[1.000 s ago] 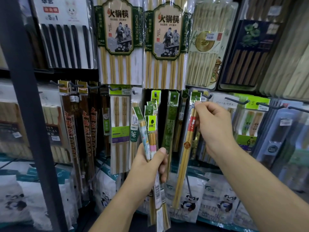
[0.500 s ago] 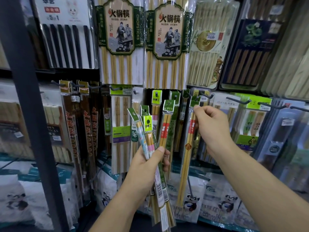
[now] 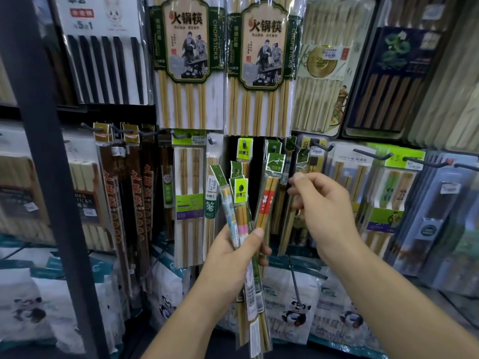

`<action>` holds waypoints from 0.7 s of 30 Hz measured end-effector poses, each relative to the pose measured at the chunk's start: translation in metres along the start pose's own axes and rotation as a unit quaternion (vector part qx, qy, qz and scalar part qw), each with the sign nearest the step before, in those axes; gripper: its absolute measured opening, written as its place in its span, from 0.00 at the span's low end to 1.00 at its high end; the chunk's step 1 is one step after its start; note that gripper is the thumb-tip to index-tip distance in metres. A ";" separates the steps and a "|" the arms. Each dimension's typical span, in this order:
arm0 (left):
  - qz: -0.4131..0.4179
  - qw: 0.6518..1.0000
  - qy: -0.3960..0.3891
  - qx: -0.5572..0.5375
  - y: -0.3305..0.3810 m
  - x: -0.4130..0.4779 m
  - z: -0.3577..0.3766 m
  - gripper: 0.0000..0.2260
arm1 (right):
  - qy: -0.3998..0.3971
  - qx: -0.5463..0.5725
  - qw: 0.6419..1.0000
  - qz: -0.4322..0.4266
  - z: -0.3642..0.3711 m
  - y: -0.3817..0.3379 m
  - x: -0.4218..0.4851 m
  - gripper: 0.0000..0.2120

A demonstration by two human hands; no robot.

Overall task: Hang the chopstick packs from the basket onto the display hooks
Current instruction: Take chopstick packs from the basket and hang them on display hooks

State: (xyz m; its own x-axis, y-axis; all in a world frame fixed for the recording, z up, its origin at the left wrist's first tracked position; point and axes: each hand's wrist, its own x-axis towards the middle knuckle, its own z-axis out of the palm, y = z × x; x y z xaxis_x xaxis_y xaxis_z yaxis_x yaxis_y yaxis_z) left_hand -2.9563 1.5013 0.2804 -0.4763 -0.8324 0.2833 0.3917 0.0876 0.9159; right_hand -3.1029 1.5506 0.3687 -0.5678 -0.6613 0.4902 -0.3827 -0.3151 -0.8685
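Observation:
My left hand point(image 3: 233, 257) grips a fan of several slim chopstick packs point(image 3: 242, 200) by their middles, green headers up. One of them, with a red pattern point(image 3: 267, 203), leans right. My right hand point(image 3: 324, 211) hovers just right of that fan, in front of the middle row of hooks. Its fingers are loosely curled, thumb and forefinger slightly apart, with nothing between them. A bamboo pack point(image 3: 284, 234) hangs behind that hand, under a hook point(image 3: 294, 144). No basket is in view.
A dark metal upright point(image 3: 39, 151) crosses the left foreground. Large hot-pot chopstick packs point(image 3: 186, 60) hang above the hook row. More hooks point(image 3: 370, 154) jut out to the right. Panda-print bags point(image 3: 295, 312) fill the lower shelf.
My right hand let go of the bamboo pack at the hook and dropped slightly toward the fan. The pack now hangs by itself. My left hand spread its packs wider.

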 end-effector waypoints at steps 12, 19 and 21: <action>-0.064 0.997 0.050 0.009 -0.006 0.001 0.001 0.08 | -0.022 0.092 0.995 -0.009 -0.002 -0.022 0.005 0.17; -0.024 0.999 0.028 -0.036 0.001 0.001 -0.003 0.12 | -0.019 0.062 0.998 -0.004 -0.008 -0.021 0.018 0.17; -0.004 1.000 0.020 -0.017 0.001 0.000 -0.003 0.11 | -0.010 0.061 0.998 0.007 -0.007 -0.020 0.021 0.17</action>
State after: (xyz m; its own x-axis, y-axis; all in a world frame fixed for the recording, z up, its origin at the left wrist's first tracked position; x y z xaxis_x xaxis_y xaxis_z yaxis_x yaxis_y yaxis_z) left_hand -2.9540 1.4998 0.2802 -0.4473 -0.8548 0.2633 0.4146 0.0626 0.9078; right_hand -3.1122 1.5485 0.3970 -0.5584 -0.6790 0.4766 -0.2822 -0.3848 -0.8788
